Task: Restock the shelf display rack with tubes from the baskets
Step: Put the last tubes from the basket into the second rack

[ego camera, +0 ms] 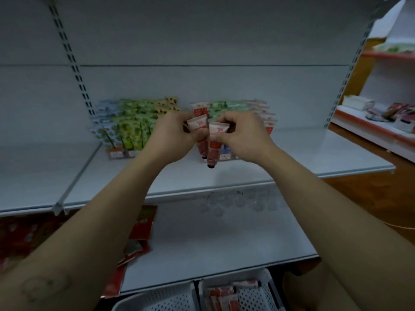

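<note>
— White shop shelving fills the view, with a flat grey back panel (202, 41) and slotted uprights. What stands on the middle shelf (292, 158)?

— Two display racks, both at its back edge against the panel. The left rack (125, 126) is packed with green and blue tubes standing in rows. The right rack (244, 108) holds green, pale and a few red ones. Both hands are in front of its left end.

— How are the hands set?

— The left hand (177, 135) has its fingers curled round a red tube (198, 125), flat sealed end up and cap down. The right hand (242, 135) pinches a second red tube (214, 145) near its flat end, between thumb and fingertips. That tube's dark cap hangs lowest, above the shelf. The two tubes are just beside each other; I cannot tell whether they touch.

— Are they seated in the rack?

— Cannot tell. The hands hide the slots behind them.

— And the baskets?

— Two white perforated ones sit at the bottom of the view, below the front edge of the lower shelf (224, 243). The right basket (265, 288) has more red tubes lying flat inside. Only part of the left basket (157, 299) shows.

— Anything else?

— Red packets (141, 223) lie at the left end of the lower shelf. At the far right, another shelving unit (381, 135) with red-trimmed edges carries assorted goods, too blurred to name.
</note>
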{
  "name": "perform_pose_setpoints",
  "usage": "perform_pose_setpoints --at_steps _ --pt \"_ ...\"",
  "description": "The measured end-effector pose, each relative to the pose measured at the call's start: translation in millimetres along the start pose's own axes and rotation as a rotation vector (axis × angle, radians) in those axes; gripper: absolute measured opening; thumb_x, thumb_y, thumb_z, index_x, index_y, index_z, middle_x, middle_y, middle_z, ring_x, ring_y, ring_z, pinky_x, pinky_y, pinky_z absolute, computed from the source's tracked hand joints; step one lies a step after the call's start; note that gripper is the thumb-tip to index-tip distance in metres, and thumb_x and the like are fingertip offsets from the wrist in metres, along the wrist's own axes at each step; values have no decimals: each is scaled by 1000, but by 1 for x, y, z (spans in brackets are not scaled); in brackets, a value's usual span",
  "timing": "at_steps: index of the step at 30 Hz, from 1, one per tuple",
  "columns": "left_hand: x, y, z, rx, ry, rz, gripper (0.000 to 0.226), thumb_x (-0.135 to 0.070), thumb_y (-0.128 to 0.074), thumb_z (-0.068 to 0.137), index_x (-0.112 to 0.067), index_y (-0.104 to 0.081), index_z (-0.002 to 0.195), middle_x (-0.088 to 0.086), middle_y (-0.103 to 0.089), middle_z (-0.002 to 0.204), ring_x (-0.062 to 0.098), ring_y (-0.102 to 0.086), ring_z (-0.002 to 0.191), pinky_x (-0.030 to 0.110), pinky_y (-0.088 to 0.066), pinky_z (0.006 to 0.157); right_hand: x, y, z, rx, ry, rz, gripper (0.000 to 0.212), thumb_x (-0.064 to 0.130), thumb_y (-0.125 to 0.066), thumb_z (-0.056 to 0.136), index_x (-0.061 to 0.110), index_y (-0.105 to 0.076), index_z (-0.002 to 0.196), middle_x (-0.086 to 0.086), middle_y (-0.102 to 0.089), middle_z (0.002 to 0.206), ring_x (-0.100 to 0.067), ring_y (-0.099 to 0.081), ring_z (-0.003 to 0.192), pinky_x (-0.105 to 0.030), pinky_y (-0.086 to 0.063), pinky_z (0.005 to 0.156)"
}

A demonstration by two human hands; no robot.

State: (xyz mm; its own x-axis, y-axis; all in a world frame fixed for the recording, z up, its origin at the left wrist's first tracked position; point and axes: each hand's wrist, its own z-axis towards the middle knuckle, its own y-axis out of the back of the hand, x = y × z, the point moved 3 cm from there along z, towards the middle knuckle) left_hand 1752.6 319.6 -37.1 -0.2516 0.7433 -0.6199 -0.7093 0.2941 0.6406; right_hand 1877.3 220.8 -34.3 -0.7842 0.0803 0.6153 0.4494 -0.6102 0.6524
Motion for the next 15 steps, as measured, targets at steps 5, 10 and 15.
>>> perform_pose_setpoints --at_steps 5,10,15 --pt "4 3 29 -72 -34 35 12 -27 -73 80 -22 -62 80 -3 -62 67 6 -52 57 22 -37 51 2 18 33 -100 51 -19 14 22 -78 77 21 -72 89 9 -65 78 -8 -59 72 -21 -46 66" --pt "9 6 54 -178 -33 46 13 -26 -76 76 -23 -68 87 -4 -68 78 10 -61 69 23 -45 58 -6 20 59 -143 58 31 13 23 -78 77 25 -68 84 17 -60 73 5 -54 64 -1 -37 55" --pt "32 -6 75 -229 -10 51 12 -28 -78 72 -24 -69 79 -3 -68 74 15 -63 70 38 -54 65 -12 0 85 -156 104 11 15 22 -78 76 20 -71 89 9 -65 80 -2 -57 67 -11 -41 60"
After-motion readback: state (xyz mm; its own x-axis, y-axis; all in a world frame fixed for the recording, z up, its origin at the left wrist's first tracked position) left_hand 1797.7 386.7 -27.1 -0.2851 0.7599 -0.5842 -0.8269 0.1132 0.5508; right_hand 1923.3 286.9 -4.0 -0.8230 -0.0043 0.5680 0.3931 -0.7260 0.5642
